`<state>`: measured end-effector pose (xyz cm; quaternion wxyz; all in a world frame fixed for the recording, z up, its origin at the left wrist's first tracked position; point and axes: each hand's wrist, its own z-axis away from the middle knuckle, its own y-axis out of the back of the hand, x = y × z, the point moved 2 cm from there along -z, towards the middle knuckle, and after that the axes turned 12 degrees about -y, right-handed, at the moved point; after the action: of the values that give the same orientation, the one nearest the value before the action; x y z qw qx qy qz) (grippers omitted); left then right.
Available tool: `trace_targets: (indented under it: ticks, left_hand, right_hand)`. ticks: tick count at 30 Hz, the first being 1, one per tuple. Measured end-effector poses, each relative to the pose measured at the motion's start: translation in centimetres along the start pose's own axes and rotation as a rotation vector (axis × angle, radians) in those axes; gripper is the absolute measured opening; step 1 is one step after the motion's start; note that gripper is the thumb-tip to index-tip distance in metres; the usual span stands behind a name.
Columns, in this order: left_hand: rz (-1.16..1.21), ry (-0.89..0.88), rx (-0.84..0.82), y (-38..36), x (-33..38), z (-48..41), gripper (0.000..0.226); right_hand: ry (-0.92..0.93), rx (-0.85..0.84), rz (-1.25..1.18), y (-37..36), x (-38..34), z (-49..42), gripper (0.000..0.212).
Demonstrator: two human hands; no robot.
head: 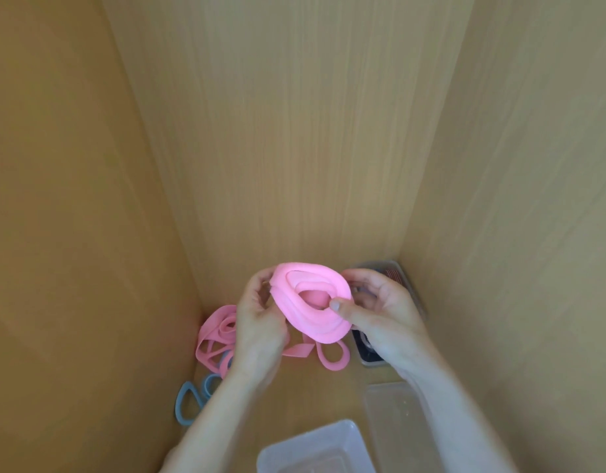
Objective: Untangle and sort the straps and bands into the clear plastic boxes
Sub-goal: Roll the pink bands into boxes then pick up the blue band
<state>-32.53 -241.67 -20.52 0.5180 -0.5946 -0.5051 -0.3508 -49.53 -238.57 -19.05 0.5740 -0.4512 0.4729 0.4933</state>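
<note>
Wooden shelf (pixel 311 387) carries pink bands (pixel 212 339), blue bands (pixel 187 404), boxes (pixel 305 438).

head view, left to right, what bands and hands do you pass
blue-grey bands → loose pink bands → left hand → coiled pink band → right hand

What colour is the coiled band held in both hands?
Pink; the coiled band shows best in the head view, held between the left hand and right hand.
</note>
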Motion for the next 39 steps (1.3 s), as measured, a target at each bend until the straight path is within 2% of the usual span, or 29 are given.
trace_targets:
  ticks: [2,6,10,13,14,16,20,24,27,28,30,32,34,39]
  left_hand:
    - [0.048,0.060,0.017,0.1,-0.2,0.3,0.025]
    - [0.290,0.210,0.029,0.1,-0.6,0.6,0.026]
    - [0.503,0.310,-0.045,0.2,-0.3,0.3,0.026]
    - [0.579,0.358,-0.177,0.4,0.1,0.2,0.020]
    - [0.606,0.373,-0.208,0.5,0.2,0.2,0.026]
    - [0.644,0.388,-0.250,0.8,-0.2,0.1,0.059]
    - [0.677,0.410,-0.282,1.2,-0.9,0.3,0.081]
    - [0.636,0.488,-0.414,2.0,-0.9,-0.1,0.075]
    - [0.717,0.437,-0.587,2.0,0.0,0.1,0.080]
    - [0.688,0.409,-0.597,1.7,0.0,0.1,0.079]
    - [0.443,0.343,-0.527,1.1,-0.3,0.3,0.070]
    - [0.259,0.301,-0.380,0.8,-0.5,0.5,0.054]
    - [0.282,0.314,-0.342,0.9,-0.7,0.9,0.053]
    - [0.474,0.333,-0.333,1.2,-0.8,1.3,0.076]
  right_hand:
    - [0.016,0.011,0.025,-0.2,0.3,-0.2,0.037]
    - [0.032,0.014,0.034,-0.3,0.7,-0.5,0.035]
    - [0.071,-0.040,0.027,-0.2,0.1,-0.8,0.035]
    - [0.049,-0.088,-0.025,-0.1,-0.1,-0.8,0.035]
    - [0.046,-0.102,-0.038,-0.1,0.0,-0.9,0.038]
    - [0.046,-0.128,-0.056,0.0,0.2,-0.7,0.041]
    - [0.081,-0.077,-0.002,0.0,0.1,-0.4,0.035]
    - [0.115,-0.007,0.103,0.6,-0.1,-0.2,0.034]
    - [0.186,0.060,0.187,0.6,-0.3,0.1,0.039]
    - [0.209,0.074,0.227,0.3,-0.3,0.2,0.040]
    - [0.234,0.080,0.295,-0.3,0.1,0.3,0.040]
    - [0.225,0.060,0.283,-0.6,0.5,0.4,0.040]
    - [0.221,0.026,0.244,-0.6,0.7,0.4,0.041]
    - [0.213,-0.070,0.175,-0.9,1.0,0.4,0.039]
